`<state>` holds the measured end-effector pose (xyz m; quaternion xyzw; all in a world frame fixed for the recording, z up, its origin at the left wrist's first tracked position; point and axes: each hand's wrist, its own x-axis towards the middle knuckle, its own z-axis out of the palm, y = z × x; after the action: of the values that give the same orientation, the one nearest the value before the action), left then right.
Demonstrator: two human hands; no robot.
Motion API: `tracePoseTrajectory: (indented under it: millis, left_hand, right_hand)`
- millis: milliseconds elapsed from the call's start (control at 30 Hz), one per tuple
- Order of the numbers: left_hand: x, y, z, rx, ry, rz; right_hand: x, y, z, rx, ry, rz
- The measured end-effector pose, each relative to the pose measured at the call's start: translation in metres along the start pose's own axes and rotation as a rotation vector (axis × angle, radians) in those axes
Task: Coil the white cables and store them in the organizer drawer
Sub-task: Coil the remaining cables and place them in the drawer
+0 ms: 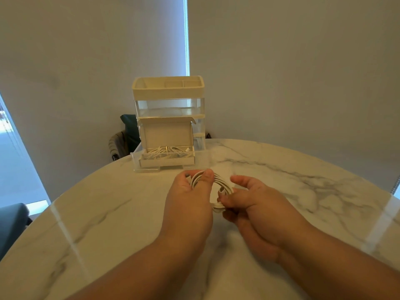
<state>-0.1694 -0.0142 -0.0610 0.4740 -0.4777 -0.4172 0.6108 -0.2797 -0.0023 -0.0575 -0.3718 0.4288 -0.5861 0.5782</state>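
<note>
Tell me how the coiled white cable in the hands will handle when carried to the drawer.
Probably floppy: the coiled white cable holds its loops where the left hand and right hand pinch it, so it may spring loose if released. It looks thin, likely light. Laid flat, it should not roll.

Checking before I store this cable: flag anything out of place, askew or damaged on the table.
Nothing looks spilled or damaged. One oddity: in the pulled-out bottom drawer of the organizer, the white box has its lid standing upright against the drawer above, so the drawer likely cannot shut until the lid folds down.
</note>
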Motion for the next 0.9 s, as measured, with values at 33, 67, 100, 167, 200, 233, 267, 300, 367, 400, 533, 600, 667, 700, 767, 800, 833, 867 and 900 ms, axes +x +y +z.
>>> tracePoseTrajectory:
  millis: [33,67,100,167,200,233,267,300,367,400,533,600,667,700,767,800,833,867,900]
  left_hand:
    - [0.0,-0.001,0.001,0.007,0.001,-0.013]
    - [0.0,-0.002,0.001,0.012,0.0,-0.017]
    - [0.001,-0.003,0.001,0.018,-0.005,-0.015]
    - [0.001,-0.004,0.001,0.015,-0.017,-0.026]
    - [0.002,-0.004,0.001,0.007,-0.02,-0.035]
    - [0.002,-0.004,0.001,0.007,-0.016,-0.038]
    - [0.003,-0.004,0.0,0.008,-0.008,-0.038]
    - [0.004,-0.004,-0.001,0.009,0.003,-0.033]
    - [0.005,-0.003,-0.003,0.01,0.018,-0.021]
    - [0.005,-0.003,-0.003,0.023,0.021,-0.013]
    - [0.001,-0.004,-0.002,0.077,0.035,0.011]
    - [-0.001,-0.004,0.0,0.108,0.03,0.017]
    - [-0.002,-0.005,0.001,0.12,0.029,0.026]
    - [-0.001,-0.006,0.002,0.124,0.031,0.03]
    - [-0.001,-0.008,0.003,0.138,0.022,0.036]
    - [-0.001,-0.008,0.004,0.148,0.015,0.039]
    - [-0.001,-0.009,0.004,0.154,0.009,0.043]
    - [-0.001,-0.01,0.005,0.156,0.004,0.046]
    - [-0.001,-0.011,0.005,0.161,-0.003,0.05]
  right_hand:
    - [0.0,0.0,0.0,0.016,0.007,-0.008]
    - [0.0,0.0,-0.001,0.009,0.005,-0.026]
    - [0.001,0.0,-0.002,-0.05,-0.002,-0.064]
    - [-0.002,0.0,-0.005,-0.296,-0.041,-0.162]
    - [-0.004,-0.001,-0.006,-0.407,-0.056,-0.207]
    - [-0.006,-0.003,-0.007,-0.485,-0.06,-0.257]
    - [-0.007,-0.004,-0.008,-0.538,-0.057,-0.314]
    - [-0.008,-0.005,-0.009,-0.59,-0.047,-0.389]
    - [-0.011,-0.007,-0.008,-0.779,-0.02,-0.53]
    - [-0.01,-0.007,-0.008,-0.854,-0.008,-0.552]
    - [-0.001,0.0,-0.01,-0.518,-0.017,-0.289]
    - [0.003,0.005,-0.008,-0.222,-0.047,-0.123]
    - [0.007,0.012,-0.008,-0.172,-0.049,-0.097]
    - [0.008,0.014,-0.008,-0.217,-0.031,-0.103]
    - [0.01,0.017,-0.008,-0.247,0.027,-0.077]
    - [0.011,0.018,-0.008,-0.215,0.06,-0.048]
    - [0.012,0.019,-0.008,-0.174,0.076,-0.018]
    - [0.011,0.018,-0.006,-0.146,0.082,0.01]
    - [0.011,0.019,-0.005,-0.154,0.077,0.025]
